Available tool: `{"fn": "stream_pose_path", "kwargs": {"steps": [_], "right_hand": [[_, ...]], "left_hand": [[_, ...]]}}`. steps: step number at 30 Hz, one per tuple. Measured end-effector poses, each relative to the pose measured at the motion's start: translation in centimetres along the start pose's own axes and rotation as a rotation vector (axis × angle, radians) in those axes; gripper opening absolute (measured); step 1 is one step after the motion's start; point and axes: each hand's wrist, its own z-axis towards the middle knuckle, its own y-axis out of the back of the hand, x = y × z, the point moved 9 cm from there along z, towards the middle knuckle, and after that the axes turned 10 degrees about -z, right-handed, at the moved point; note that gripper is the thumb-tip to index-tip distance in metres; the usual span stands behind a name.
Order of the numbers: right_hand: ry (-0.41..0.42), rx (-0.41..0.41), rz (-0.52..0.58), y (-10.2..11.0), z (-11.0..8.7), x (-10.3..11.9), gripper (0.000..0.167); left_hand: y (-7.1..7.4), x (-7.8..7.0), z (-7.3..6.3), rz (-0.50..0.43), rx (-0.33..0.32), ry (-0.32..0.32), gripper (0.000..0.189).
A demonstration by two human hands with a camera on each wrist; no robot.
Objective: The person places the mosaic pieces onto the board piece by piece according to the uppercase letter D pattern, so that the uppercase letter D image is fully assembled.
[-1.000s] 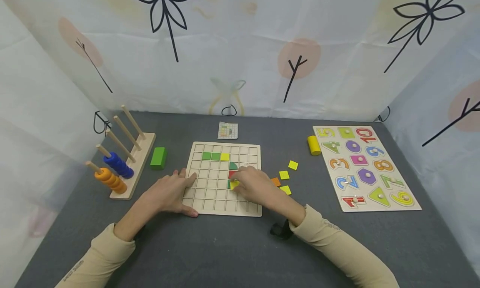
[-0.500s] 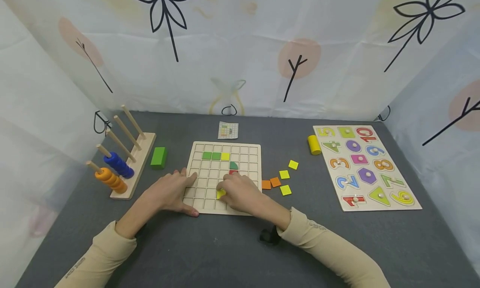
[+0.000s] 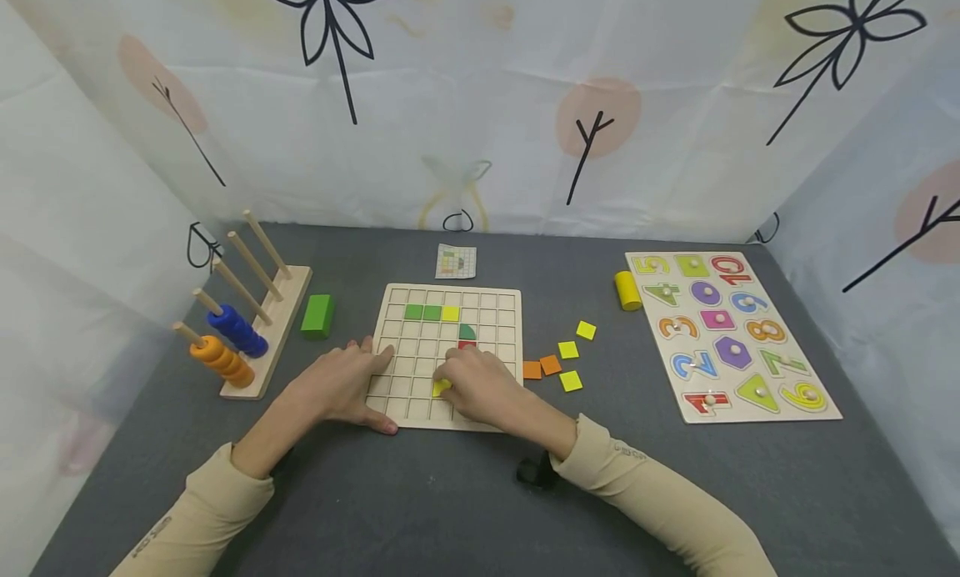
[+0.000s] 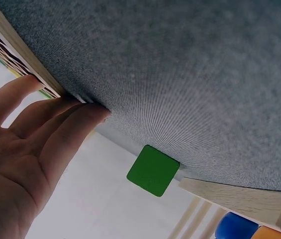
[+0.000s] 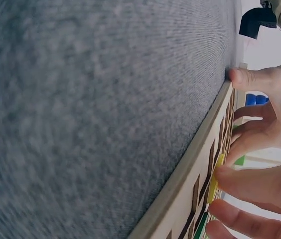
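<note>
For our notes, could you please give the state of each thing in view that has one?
Grid board: flat, partly filled
Left hand: touching the board
Right hand: pinching a yellow tile
Loose tiles: off the board
Bead rack: three pegs bare
Number puzzle: pieces in
Yellow cylinder: on its side
Green block: lying down
Picture card: flat

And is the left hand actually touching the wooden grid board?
Touching: the right wrist view shows the left hand with its thumb against a corner of the wooden grid board.
</note>
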Motion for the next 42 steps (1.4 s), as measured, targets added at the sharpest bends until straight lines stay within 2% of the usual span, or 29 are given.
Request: {"fn": "stream_pose_path", "kwargs": {"steps": [21,28,36,42], "right_hand": [[-0.028,-0.023,-0.003,0.6,-0.2,-0.7,0.019],[-0.038,-0.059,-0.019,1.3,-1.3,-2.3,0.016],[-0.154,-0.013,-0.037,1.7,-3.1,-5.4,0.020],[-0.206,-0.017,-0.070,2.4,-4.5,-7.5,0.024]], "left_hand": [[-0.1,0.1,-0.1,-0.011,0.007,0.015,0.113],[0.1,-0.2,-0.2,-0.001,-0.002,0.008,0.111],[0.1,-0.1,-0.2,-0.005,0.002,0.013,0.111],[0.0,-0.1,-0.2,-0.006,-0.013,0.003,0.111]]}}
